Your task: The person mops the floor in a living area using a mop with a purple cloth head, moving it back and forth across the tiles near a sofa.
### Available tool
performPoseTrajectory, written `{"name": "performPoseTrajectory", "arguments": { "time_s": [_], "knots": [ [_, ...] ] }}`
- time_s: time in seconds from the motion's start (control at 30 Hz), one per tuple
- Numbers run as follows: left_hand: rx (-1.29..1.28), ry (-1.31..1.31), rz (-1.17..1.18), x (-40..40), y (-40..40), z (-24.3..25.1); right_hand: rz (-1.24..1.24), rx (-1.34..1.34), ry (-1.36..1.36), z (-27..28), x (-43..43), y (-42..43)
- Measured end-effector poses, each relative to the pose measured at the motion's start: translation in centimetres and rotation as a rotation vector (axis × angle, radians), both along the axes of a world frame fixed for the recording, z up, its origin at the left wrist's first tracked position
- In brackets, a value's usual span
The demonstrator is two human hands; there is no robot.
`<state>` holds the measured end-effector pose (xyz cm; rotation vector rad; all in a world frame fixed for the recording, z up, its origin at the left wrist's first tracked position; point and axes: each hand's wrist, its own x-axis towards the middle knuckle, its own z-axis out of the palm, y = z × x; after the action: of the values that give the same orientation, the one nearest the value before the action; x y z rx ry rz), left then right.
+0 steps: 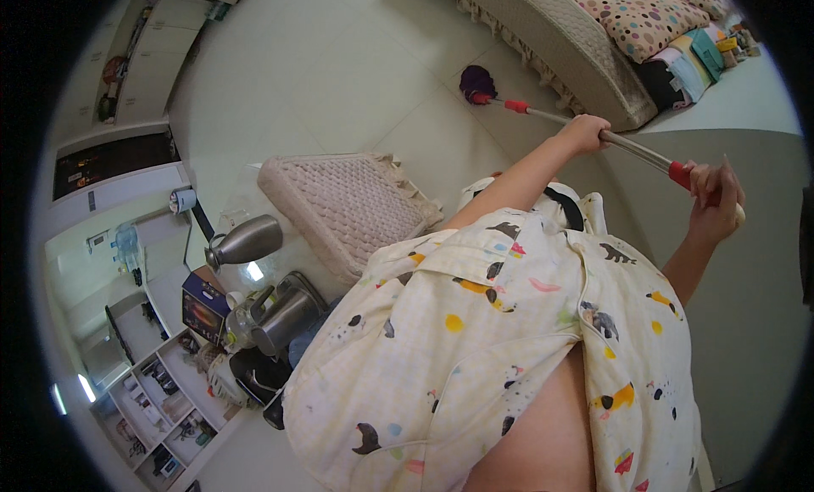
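Observation:
A mop with a steel handle runs slantwise in front of me at the upper right. My left hand is wrapped around the bare metal of its shaft. Higher up the handle, by the red grip, my right hand holds on near the pale end, with one finger sticking out. The dark purple mop head rests on the pale tile floor, close to the ruffled skirt of a bed. Part of the shaft is hidden under my left fingers.
A quilted, cushion-covered seat stands left of my body. A glass-like table beside it bears a steel jug, a second steel vessel and a dark box. White cabinets line the far left. A grey-green wall is at right.

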<state>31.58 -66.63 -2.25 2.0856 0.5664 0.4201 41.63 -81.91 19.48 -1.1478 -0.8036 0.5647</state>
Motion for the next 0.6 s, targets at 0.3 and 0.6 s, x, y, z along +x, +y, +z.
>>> {"name": "performPoseTrajectory", "arguments": {
  "time_s": [0.3, 0.6],
  "knots": [
    [-0.064, 0.033, 0.063, -0.8, -0.9, 0.3, 0.020, -0.036, 0.123, -0.4, 2.1, 0.8],
    [-0.073, -0.018, 0.220, -3.9, 0.7, -0.3, 0.210, -0.067, 0.161, -0.7, 2.9, 6.4]
  ]
}}
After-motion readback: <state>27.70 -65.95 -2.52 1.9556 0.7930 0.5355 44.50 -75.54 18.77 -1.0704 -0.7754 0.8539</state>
